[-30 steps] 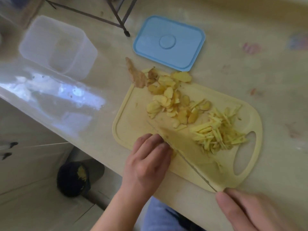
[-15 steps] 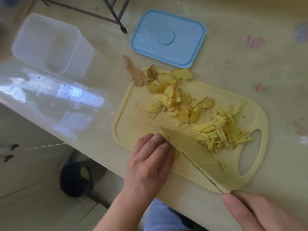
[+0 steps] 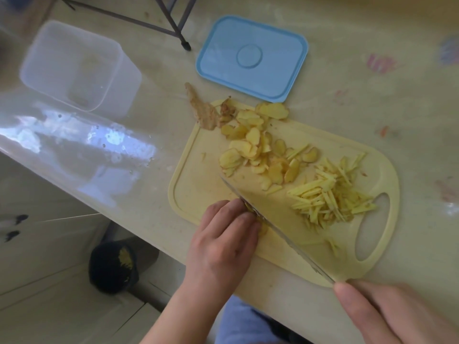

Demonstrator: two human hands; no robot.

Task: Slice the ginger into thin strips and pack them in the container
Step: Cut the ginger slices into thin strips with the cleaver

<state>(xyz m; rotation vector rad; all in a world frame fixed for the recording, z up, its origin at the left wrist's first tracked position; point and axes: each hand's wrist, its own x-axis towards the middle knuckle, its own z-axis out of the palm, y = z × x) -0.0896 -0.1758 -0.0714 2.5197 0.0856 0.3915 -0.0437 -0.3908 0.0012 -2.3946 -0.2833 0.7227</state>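
Head cam looking down at a yellow board [image 3: 193, 175] on the counter [image 3: 347, 100]. Left hand [image 3: 224, 240] sits at the board's near edge with its fingers [image 3: 244, 219] curled down over a small bit of ginger, mostly hidden under them, knuckles right up against the knife [image 3: 278, 224]. Blade runs diagonally across the board from its tip near the slices [image 3: 253, 147] back to the right hand [image 3: 397, 316], which grips the handle at the bottom right corner; the handle itself is covered, so can't see much of that grip. Pile of strips [image 3: 330, 194] lies just right of the blade, near the board's handle hole. Piece of peel [image 3: 203, 108] hangs off the board's far corner. Container [image 3: 77, 68] is off to the far left, well apart from the board, looks like it has nothing in it. Blue lid [image 3: 252, 58] lies flat just beyond the board.
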